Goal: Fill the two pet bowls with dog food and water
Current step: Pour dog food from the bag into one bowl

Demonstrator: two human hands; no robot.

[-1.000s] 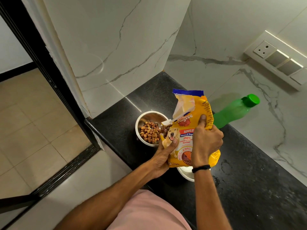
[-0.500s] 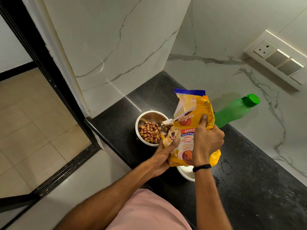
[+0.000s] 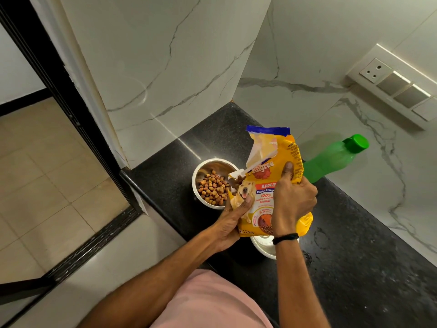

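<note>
1 near bowl is mostly hidden behind the torn yellow bag your left hand and right hand clutch; kibble lines the far bowl.

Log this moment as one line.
left hand, right hand: grip food bag; bag mouth: over kibble bowl; second bowl: mostly hidden; green bottle: capped
</note>
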